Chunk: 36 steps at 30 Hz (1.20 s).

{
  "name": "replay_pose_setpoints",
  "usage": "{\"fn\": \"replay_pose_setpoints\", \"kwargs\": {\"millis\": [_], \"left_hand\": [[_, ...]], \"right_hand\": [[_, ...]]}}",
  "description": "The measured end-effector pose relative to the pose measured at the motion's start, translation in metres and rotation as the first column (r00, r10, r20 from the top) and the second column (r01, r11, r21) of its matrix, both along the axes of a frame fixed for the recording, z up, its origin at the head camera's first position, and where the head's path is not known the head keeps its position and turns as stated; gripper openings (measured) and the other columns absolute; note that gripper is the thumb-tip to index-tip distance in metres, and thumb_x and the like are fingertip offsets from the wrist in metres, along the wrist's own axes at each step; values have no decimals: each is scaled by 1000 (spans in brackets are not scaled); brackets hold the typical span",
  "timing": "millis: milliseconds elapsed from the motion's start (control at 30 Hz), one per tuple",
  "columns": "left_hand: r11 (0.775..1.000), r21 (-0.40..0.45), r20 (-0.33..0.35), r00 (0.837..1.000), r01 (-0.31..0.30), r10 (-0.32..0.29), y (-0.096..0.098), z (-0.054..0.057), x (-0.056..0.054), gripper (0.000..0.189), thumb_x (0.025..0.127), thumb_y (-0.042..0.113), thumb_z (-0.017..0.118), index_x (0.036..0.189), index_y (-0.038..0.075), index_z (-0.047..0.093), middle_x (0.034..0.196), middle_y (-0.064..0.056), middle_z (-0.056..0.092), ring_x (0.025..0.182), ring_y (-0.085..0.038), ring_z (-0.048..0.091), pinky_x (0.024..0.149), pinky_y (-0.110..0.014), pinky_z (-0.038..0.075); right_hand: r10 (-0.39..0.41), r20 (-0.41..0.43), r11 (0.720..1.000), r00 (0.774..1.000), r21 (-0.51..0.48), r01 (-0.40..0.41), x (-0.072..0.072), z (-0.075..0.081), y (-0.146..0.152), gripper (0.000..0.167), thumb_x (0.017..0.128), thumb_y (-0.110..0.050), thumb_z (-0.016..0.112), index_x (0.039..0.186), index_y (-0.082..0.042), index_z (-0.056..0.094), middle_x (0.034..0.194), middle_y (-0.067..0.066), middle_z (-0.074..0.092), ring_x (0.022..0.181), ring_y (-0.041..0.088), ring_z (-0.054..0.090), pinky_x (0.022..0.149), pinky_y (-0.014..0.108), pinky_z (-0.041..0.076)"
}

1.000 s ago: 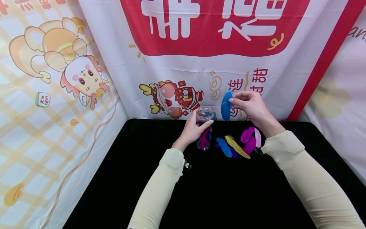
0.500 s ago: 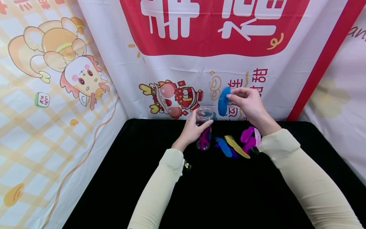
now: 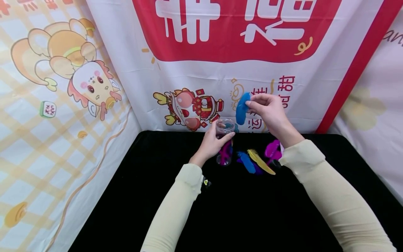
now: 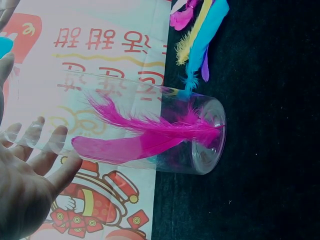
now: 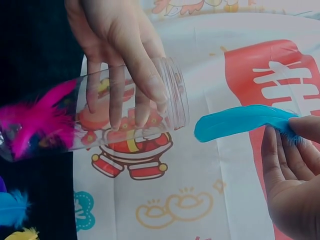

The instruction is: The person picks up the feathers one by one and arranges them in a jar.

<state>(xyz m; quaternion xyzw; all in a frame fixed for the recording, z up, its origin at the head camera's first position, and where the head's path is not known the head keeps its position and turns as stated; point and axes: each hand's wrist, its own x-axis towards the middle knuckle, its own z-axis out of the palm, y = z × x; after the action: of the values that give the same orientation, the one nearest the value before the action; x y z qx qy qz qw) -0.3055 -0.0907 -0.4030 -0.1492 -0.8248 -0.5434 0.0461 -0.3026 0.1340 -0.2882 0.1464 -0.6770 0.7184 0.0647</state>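
A clear, open-mouthed jar [image 3: 225, 130] stands at the back of the black table, with my left hand [image 3: 211, 141] gripping it near the top. Magenta feathers [image 4: 145, 135] lie in its lower part, seen through the wall in the left wrist view. My right hand [image 3: 271, 111] pinches a blue feather [image 3: 241, 109] by its fluffy end between thumb and fingers. The feather's rounded tip hangs downward, above and to the right of the jar's mouth. In the right wrist view that tip is a short gap from the jar's rim [image 5: 180, 95].
Right of the jar, a yellow feather [image 3: 261, 161], another blue feather [image 3: 247, 162] and a bit of purple lie on the black table [image 3: 239, 210]. Magenta feathers [image 3: 272, 150] sit farther right, partly behind the right sleeve. A printed cloth backdrop [image 3: 189, 77] rises behind the table.
My right hand has moved left and slightly up with the blue feather, bringing it closer to the jar's mouth. The left hand and the jar have stayed in place.
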Motion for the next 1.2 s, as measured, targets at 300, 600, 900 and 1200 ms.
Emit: {"fn": "replay_pose_setpoints", "kwargs": {"millis": [300,600,900,1200], "left_hand": [[1000,-1,0,1000,8,-8,0,0,0,82,93,53,71,155,16,33,144,-10,54,125,-19,57,107,-42,47],[1000,-3,-6,1000,9,-9,-1,1,0,85,93,54,71,156,13,31,142,-9,53,126,-20,56,107,-42,47],[1000,-4,4,1000,-1,1,-1,0,0,83,92,56,71,155,16,33,146,-8,51,128,-18,55,106,-41,48],[1000,8,0,1000,11,-11,-1,1,1,83,93,56,70,155,17,33,140,-9,57,121,-17,60,106,-41,47]], "right_hand": [[5,-24,999,1000,-47,-6,-2,0,-7,17,92,-9,77,103,4,72,91,7,75,80,18,72,79,27,60],[-9,-37,1000,999,-23,8,-4,1,-12,19,94,-11,76,105,3,72,92,6,75,80,18,72,81,26,59],[20,-42,998,999,-62,-22,-7,-4,-18,16,93,-9,75,102,4,72,91,7,75,78,18,73,81,28,60],[15,-22,999,1000,-49,-17,-7,-7,-25,17,94,-7,74,104,7,70,89,6,75,77,16,72,81,29,60]]}}
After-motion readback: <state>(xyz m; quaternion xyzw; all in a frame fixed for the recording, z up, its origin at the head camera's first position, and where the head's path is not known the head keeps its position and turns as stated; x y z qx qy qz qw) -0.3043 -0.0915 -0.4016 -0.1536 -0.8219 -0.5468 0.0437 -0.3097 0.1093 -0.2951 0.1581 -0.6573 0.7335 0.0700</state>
